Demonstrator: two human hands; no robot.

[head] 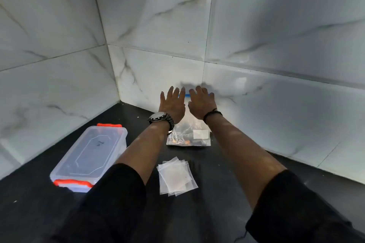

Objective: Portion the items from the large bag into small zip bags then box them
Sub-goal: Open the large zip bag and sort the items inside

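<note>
A large clear zip bag (188,136) with a blue zip strip leans against the back wall on the black counter, with dark and orange items in its bottom. My left hand (172,104) and my right hand (200,102) are stretched out side by side at the bag's top edge, fingers straight and spread; they hide most of the zip. A stack of several small clear zip bags (176,176) lies flat on the counter nearer to me. A clear plastic box (88,156) with its lid on and orange clips stands to the left.
White marble-look tiled walls (158,25) close the counter at the back, the left and the right, forming a corner. The black counter (217,193) stretches toward me between my forearms. Small crumbs lie on it.
</note>
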